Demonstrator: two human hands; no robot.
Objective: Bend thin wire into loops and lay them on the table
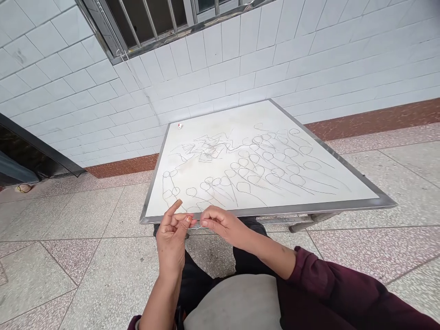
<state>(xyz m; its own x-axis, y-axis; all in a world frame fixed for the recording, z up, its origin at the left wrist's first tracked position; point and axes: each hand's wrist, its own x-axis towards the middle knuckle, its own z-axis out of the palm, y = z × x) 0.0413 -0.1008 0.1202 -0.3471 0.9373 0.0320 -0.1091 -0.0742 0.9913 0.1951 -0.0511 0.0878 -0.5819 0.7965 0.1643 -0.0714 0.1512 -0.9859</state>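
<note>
Above the board (261, 123), both hands (173, 238) (222, 223) pinch a thin strand (197, 224).

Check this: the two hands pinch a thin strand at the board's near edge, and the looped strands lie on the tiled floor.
One error: the looped strands lie on the white metal-framed board, not the tiled floor, as the head view shows. The left hand and right hand do pinch a thin strand at the board's near edge.

Seemingly a porch: tiled wall (213, 59), barred window (147, 18), terrazzo floor (113, 284).
</note>
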